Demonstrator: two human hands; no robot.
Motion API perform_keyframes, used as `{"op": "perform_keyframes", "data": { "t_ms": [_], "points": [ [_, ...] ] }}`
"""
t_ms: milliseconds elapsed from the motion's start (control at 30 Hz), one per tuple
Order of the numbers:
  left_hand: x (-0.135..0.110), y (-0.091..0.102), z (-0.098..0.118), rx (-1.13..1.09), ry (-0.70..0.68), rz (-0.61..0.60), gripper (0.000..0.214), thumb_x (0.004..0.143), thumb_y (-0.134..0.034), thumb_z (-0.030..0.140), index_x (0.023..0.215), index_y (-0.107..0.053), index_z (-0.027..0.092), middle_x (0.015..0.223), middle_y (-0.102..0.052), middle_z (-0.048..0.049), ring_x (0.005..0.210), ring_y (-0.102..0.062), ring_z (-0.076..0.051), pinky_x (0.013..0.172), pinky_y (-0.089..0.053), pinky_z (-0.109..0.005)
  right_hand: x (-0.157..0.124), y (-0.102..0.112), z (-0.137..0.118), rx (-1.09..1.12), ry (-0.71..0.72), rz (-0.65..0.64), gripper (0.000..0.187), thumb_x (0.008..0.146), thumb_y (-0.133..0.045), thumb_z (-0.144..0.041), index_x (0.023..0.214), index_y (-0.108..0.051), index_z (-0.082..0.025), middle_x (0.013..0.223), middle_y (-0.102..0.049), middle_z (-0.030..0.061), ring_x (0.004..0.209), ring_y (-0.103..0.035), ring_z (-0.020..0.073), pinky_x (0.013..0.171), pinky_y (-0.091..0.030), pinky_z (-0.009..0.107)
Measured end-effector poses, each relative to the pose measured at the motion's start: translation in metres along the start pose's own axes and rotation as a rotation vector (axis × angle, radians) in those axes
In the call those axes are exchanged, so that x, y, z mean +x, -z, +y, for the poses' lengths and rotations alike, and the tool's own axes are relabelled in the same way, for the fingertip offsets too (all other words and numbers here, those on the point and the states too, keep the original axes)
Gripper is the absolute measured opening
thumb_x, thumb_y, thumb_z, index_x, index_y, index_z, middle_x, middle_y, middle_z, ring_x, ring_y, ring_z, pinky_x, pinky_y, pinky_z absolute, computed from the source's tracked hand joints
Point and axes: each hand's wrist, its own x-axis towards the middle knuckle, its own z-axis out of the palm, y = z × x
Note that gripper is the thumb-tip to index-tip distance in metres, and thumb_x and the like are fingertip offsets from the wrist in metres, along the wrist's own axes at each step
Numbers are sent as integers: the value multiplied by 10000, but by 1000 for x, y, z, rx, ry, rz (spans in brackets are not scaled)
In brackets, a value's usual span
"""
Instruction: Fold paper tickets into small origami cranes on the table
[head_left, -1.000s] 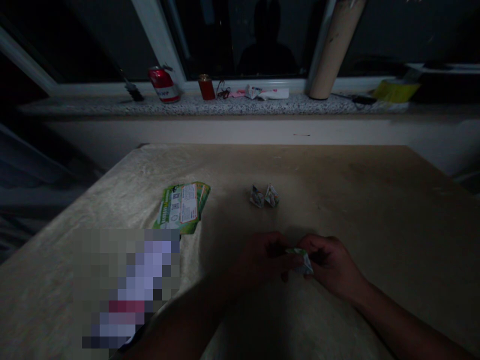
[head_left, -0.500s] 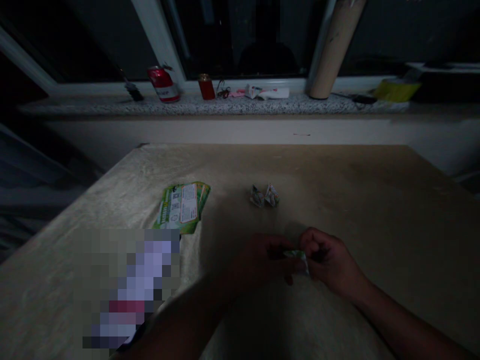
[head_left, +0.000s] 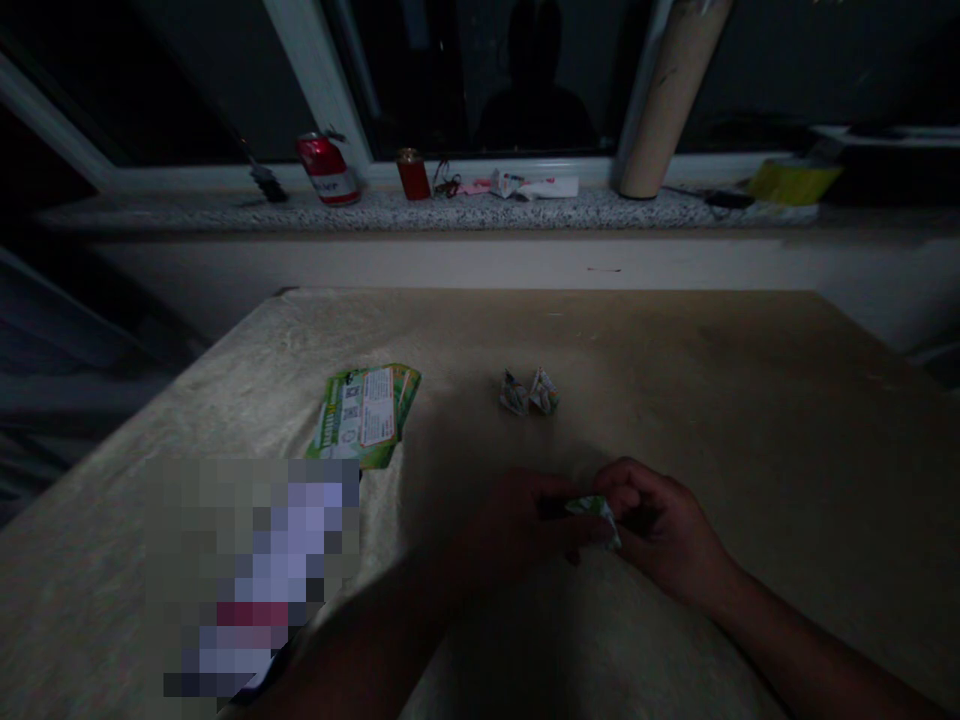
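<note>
Between my two hands is a small piece of folded paper (head_left: 596, 507), green and white, with a pointed shape. My left hand (head_left: 529, 515) is closed on its left side, fingers in deep shadow. From the right, my right hand (head_left: 656, 515) pinches the same paper, with its fingers curled. Just beyond the hands, two small folded paper shapes (head_left: 529, 392) with printed patterns stand side by side on the table. To the left lies a small stack of green printed paper sheets (head_left: 367, 412), slightly fanned.
A pixelated bright object (head_left: 281, 570) lies at the lower left of the table (head_left: 675, 340). Along the granite windowsill (head_left: 247, 212) stand a red can (head_left: 328, 168), a red jar (head_left: 412, 174), crumpled paper (head_left: 536, 186), a cardboard tube (head_left: 675, 95) and a yellow item (head_left: 795, 182).
The folded paper has tilted slightly and shows a little more of its surface. My fingers have shifted a little around it. The things on the table stay in place.
</note>
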Motion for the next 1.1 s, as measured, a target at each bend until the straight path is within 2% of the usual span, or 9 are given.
{"op": "perform_keyframes", "data": {
  "t_ms": [100,267,400,533,767,967,1100],
  "points": [
    [-1,1,2,-19,-27,26,391,728,-811,524,743,-744,138,606,-636,5,544,-546,-111,544,-391,-225,0,1,-7,18,28,11,295,801,-809,-397,862,-600,-197,608,-519,-49,546,-459,113,497,-364,224],
    [1,2,3,-48,-63,89,393,736,-807,522,752,-741,135,591,-620,7,530,-526,-105,523,-374,-220,0,4,-7,101,24,-85,346,984,-566,-536,918,-582,-196,609,-515,-42,506,-443,107,469,-350,226],
    [2,2,0,-68,-87,133,379,750,-796,504,727,-718,133,588,-604,12,534,-516,-103,527,-387,-222,-1,7,0,19,99,-160,382,992,-538,-556,869,-571,-196,635,-507,-31,536,-429,114,487,-324,244],
    [4,1,-3,-40,-85,159,366,771,-784,488,734,-710,132,582,-600,13,526,-515,-101,507,-375,-218,0,6,0,-147,127,-132,415,1006,-545,-495,713,-502,-204,602,-468,-35,528,-404,108,487,-293,251],
    [4,-1,-5,-60,-87,180,352,791,-773,470,721,-696,133,595,-610,8,522,-524,-99,502,-392,-214,-1,4,-3,-195,159,-132,408,1039,-493,-449,724,-560,-199,558,-522,-26,495,-479,113,479,-344,244],
    [3,1,-4,-56,-150,107,387,841,-723,507,755,-726,129,627,-631,-9,550,-550,-105,532,-420,-220,-2,6,-3,-194,208,-91,383,1040,-508,-389,716,-578,-195,557,-555,-19,485,-500,106,477,-367,237],
    [2,1,-1,-116,-168,102,377,811,-754,506,786,-733,131,667,-650,-15,549,-568,-106,531,-450,-222,-1,6,-3,-195,206,-86,390,1037,-510,-381,701,-572,-194,549,-542,-23,480,-482,102,469,-351,234]
  ]
}}
